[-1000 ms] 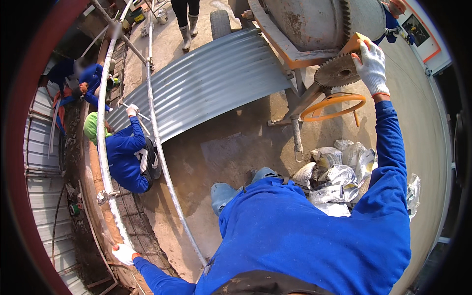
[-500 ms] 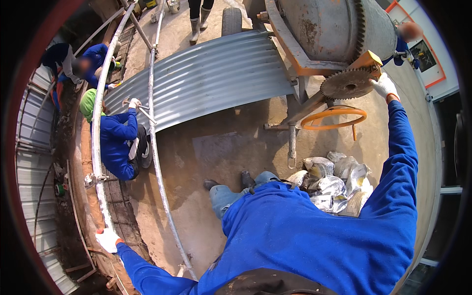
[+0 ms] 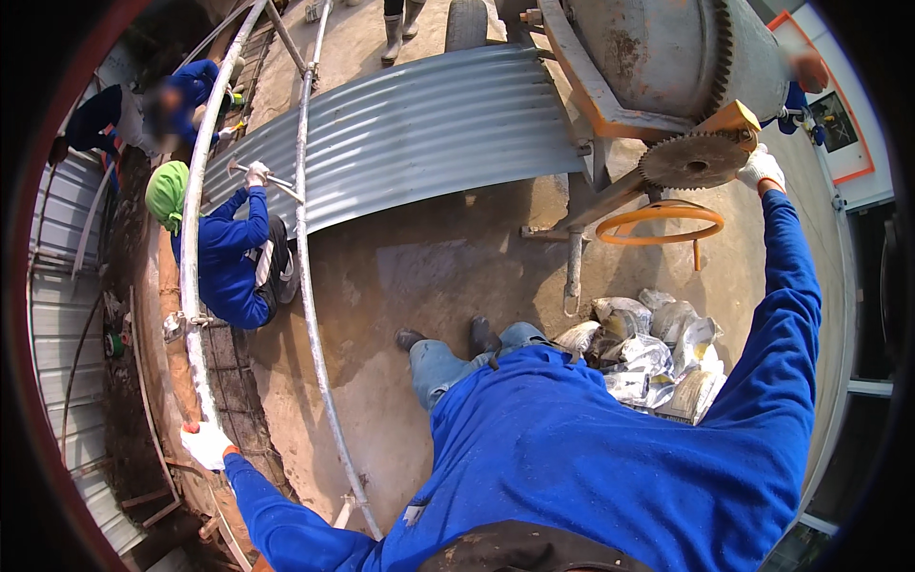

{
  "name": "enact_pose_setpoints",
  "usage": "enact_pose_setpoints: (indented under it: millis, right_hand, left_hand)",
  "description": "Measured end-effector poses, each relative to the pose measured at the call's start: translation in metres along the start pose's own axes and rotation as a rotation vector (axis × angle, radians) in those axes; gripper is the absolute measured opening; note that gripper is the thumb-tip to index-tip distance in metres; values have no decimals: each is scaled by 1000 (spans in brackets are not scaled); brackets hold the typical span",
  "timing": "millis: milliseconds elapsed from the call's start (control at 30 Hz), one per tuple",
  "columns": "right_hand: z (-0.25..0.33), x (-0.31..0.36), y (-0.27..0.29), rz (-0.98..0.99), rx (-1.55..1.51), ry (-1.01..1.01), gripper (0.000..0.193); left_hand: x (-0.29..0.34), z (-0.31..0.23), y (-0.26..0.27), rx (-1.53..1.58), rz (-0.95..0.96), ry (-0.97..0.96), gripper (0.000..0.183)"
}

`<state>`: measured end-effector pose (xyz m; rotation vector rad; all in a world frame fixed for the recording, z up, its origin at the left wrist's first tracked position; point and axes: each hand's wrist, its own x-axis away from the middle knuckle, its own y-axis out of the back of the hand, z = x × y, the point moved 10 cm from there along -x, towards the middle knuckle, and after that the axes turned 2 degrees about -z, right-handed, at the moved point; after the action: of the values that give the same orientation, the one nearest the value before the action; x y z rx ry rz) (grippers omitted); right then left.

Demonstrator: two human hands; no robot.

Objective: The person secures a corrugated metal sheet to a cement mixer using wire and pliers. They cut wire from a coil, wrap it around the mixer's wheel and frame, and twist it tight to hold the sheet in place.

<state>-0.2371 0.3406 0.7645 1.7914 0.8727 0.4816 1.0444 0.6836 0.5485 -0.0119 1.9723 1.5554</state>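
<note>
My left hand [image 3: 206, 445], in a white glove with an orange cuff, is closed around the lower visible part of a paint-splashed metal scaffold pole [image 3: 193, 276]. My right arm reaches out to the concrete mixer [image 3: 640, 57]. There my gloved right hand [image 3: 762, 171] is closed on the end of an orange bracket [image 3: 732, 119], right beside the toothed gear wheel [image 3: 694, 161]; some of its fingers are hidden. Below that gear sits an orange handwheel [image 3: 660, 235]. A second scaffold pole [image 3: 315, 343] runs between my left arm and my legs.
A co-worker in a green head cover [image 3: 170, 194] squats at left holding a hammer [image 3: 276, 181]. A corrugated metal sheet [image 3: 429, 129] leans across ahead. Crumpled sacks [image 3: 658, 353] lie by my right side. Other people are at far left, behind the mixer and at the top.
The whole view has shifted a little, with the mixer now farther right in the picture. Both my hands stay at the same places on the pole and the bracket.
</note>
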Motion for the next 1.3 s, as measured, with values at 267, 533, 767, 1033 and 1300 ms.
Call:
enact_pose_setpoints:
  millis: [267, 533, 767, 1033, 1300]
  right_hand:
    - [-7, -61, -29, -117, 79, 89, 54]
    - [-6, -75, -75, -22, 147, 93, 55]
    - [-114, -126, -31, -115, 62, -90, 52]
    - [-36, -103, -62, -20, 50, -34, 64]
    - [-35, -75, -50, -31, 84, -71, 73]
  left_hand:
    - [10, 4, 14, -49, -55, 37, 39]
    - [-1, 4, 38, -73, -160, 41, 28]
    - [23, -13, -30, 81, -82, 78, 28]
    - [7, -1, 20, 30, -140, 64, 26]
    - [2, -4, 16, 11, -127, 55, 27]
